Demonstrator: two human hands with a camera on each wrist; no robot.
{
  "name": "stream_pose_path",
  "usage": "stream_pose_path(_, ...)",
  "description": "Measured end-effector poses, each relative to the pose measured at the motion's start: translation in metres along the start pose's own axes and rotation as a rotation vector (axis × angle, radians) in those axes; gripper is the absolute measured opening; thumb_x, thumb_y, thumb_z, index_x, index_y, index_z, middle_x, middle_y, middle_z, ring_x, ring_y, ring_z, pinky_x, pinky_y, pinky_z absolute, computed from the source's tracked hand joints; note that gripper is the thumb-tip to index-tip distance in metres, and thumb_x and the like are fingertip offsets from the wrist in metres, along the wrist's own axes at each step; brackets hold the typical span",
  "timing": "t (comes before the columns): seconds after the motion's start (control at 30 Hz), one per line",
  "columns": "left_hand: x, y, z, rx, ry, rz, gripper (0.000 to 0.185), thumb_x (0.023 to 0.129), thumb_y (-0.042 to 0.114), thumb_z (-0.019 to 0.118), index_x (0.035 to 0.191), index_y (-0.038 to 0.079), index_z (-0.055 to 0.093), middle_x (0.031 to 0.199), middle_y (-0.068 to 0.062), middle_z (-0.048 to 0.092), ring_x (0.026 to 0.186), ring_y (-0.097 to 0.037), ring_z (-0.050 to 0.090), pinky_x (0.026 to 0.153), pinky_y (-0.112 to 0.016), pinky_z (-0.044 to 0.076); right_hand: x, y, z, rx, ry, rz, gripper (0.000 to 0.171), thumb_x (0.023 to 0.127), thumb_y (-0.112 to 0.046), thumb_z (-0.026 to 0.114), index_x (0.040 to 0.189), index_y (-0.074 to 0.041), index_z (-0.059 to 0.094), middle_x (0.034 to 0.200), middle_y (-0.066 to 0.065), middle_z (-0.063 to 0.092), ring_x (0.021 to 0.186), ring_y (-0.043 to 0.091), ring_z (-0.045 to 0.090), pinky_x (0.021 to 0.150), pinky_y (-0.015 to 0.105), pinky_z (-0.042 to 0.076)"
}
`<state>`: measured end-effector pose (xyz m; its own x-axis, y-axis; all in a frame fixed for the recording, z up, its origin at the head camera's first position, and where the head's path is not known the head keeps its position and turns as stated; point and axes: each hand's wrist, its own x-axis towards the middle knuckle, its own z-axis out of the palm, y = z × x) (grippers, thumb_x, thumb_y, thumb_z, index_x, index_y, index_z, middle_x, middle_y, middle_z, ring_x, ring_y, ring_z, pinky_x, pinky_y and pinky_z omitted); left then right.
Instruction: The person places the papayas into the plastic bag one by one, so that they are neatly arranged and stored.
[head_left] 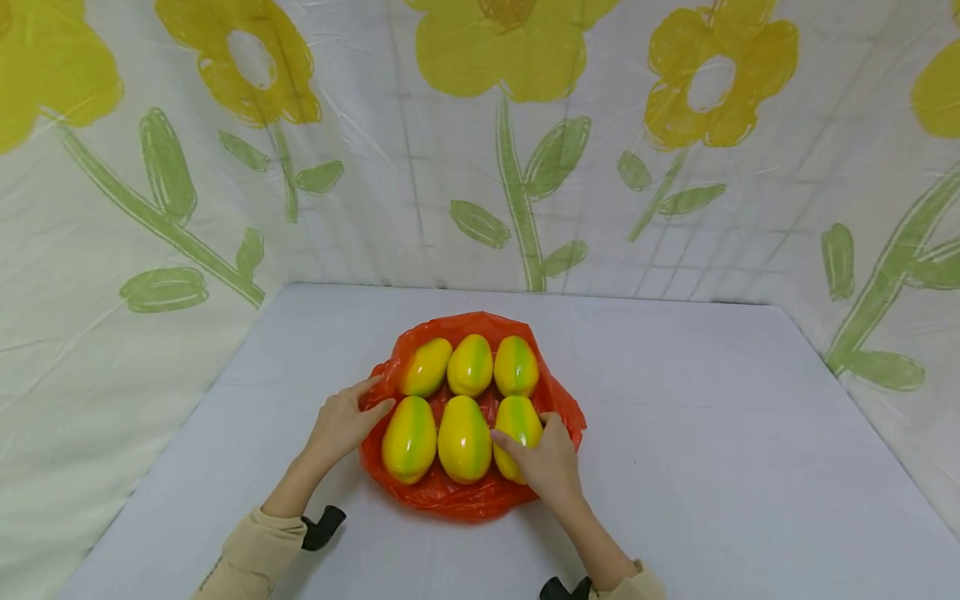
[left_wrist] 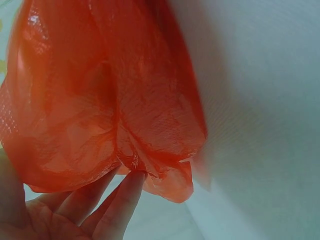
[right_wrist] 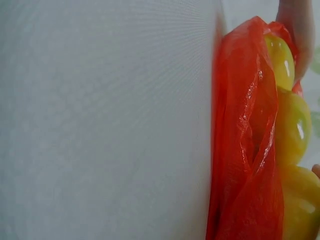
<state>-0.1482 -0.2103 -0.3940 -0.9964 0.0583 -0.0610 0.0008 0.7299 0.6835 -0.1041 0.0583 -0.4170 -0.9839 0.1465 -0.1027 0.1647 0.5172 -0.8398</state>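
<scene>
A red plastic bag (head_left: 480,504) lies spread on the table with its mouth open upward. Several yellow papayas with green streaks, such as the front middle papaya (head_left: 464,440), sit in it in two rows. At the bag's left edge, my left hand (head_left: 347,423) holds the plastic between thumb and fingers; the left wrist view shows fingers (left_wrist: 120,202) against the creased film. My right hand (head_left: 551,467) grips the front right papaya (head_left: 517,421), thumb on its near left side and fingers at its right. Part of that fruit is hidden behind the hand.
The table (head_left: 712,467) has a pale cover and reaches back to a white cloth wall (head_left: 367,208) painted with yellow flowers and green stems. Black wrist mounts (head_left: 324,528) sit at both sleeves, close above the table.
</scene>
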Motion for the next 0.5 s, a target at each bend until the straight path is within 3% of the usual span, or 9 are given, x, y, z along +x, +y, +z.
stream_pose_path(0.3,-0.0014,0.0007,0.0006,0.006,0.000,-0.005,0.052,0.095,0.025,0.059,0.138,-0.003,0.049,0.115,-0.026,0.062,0.076,-0.025,0.052,0.057,-0.029,0.041,0.0013,0.0015,-0.0005,-0.022,-0.011,0.016,0.076,0.078,-0.045,0.077,0.124,0.006,0.043,0.106,0.015,0.055,0.092,0.025,0.054,0.072,0.039,0.054)
stream_pose_path(0.5,-0.0017,0.0015,0.0012,0.015,0.007,0.004,0.052,0.095,0.024,0.059,0.138,-0.004,0.050,0.119,-0.027,0.061,0.080,-0.027,0.053,0.060,-0.030,0.042,0.0048,0.0010,-0.0039,-0.072,-0.020,0.043,0.080,0.078,-0.049,0.075,0.124,0.007,0.042,0.105,0.015,0.054,0.090,0.025,0.053,0.069,0.036,0.053)
